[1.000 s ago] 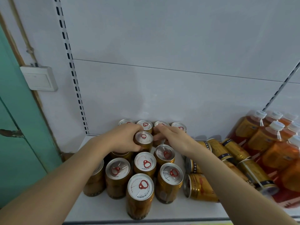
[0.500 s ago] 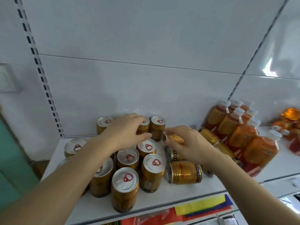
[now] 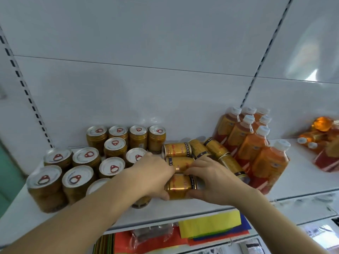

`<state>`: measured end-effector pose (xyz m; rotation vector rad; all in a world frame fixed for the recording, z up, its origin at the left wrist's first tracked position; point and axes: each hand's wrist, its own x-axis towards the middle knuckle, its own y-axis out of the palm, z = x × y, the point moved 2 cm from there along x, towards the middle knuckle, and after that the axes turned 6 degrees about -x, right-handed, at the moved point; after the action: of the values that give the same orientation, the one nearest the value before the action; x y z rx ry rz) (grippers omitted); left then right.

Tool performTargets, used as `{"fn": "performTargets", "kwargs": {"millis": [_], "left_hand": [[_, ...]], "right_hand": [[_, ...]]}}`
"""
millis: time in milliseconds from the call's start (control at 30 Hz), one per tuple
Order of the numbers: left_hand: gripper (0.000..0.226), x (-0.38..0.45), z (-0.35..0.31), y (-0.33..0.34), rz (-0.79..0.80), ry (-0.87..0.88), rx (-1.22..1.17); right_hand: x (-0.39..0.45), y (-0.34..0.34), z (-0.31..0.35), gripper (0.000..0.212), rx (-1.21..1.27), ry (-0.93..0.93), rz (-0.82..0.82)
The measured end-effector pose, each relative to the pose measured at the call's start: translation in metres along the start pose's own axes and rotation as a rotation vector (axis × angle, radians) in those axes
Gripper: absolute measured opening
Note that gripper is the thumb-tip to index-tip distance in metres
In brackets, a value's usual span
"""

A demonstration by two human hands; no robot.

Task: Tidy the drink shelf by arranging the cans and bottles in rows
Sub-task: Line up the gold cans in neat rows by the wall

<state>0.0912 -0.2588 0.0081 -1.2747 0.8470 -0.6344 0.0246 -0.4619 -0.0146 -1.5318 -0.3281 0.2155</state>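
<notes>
Several gold cans (image 3: pixel 113 149) stand upright in loose rows on the left of the white shelf (image 3: pixel 192 209). To their right several gold cans lie on their sides (image 3: pixel 177 149). My left hand (image 3: pixel 152 177) and my right hand (image 3: pixel 211 178) both grip the nearest lying can (image 3: pixel 180 186), one at each end, near the shelf's front edge. Orange juice bottles (image 3: pixel 249 143) with white caps stand upright in rows right of the lying cans.
More orange bottles (image 3: pixel 319 136) lie toppled at the far right of the shelf. The white back panel (image 3: pixel 146 98) rises close behind the cans. Coloured paper packs (image 3: pixel 211 226) sit on the shelf below. A slotted upright (image 3: pixel 27 94) runs up the left.
The view has swung right. My left hand left the upright cans and joined my right hand on a lying can at the front.
</notes>
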Motion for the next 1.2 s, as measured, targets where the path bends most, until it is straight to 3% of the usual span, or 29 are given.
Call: {"fn": "performTargets", "kwargs": {"millis": [133, 300, 467, 633, 767, 967, 1100, 1200], "left_hand": [[0.068, 0.002, -0.004, 0.003, 0.055, -0.086, -0.095], [0.070, -0.007, -0.002, -0.016, -0.030, -0.184, -0.262], [0.082, -0.010, -0.002, -0.031, -0.158, -0.217, -0.378], [0.073, -0.014, 0.008, -0.018, -0.127, -0.238, -0.399], [0.068, -0.012, 0.007, -0.011, -0.126, -0.200, -0.345], [0.088, -0.019, 0.018, -0.015, -0.177, -0.226, -0.482], [0.081, -0.021, 0.031, -0.012, -0.173, -0.274, -0.565], [0.060, -0.018, 0.043, -0.008, -0.185, -0.301, -0.664]], "right_hand": [[0.000, -0.008, -0.028, 0.063, 0.096, 0.039, -0.068], [0.012, -0.006, -0.061, 0.053, 0.121, 0.063, -0.138], [0.032, 0.002, -0.064, 0.067, 0.076, 0.034, -0.069], [0.048, 0.014, -0.054, 0.081, -0.062, -0.016, 0.035], [0.055, 0.014, -0.049, 0.074, -0.121, -0.012, 0.052], [0.059, -0.017, -0.035, 0.065, 0.123, -0.062, -0.073], [0.087, -0.025, -0.012, 0.058, 0.128, -0.124, -0.067], [0.103, -0.027, -0.005, 0.055, 0.141, -0.187, -0.025]]}}
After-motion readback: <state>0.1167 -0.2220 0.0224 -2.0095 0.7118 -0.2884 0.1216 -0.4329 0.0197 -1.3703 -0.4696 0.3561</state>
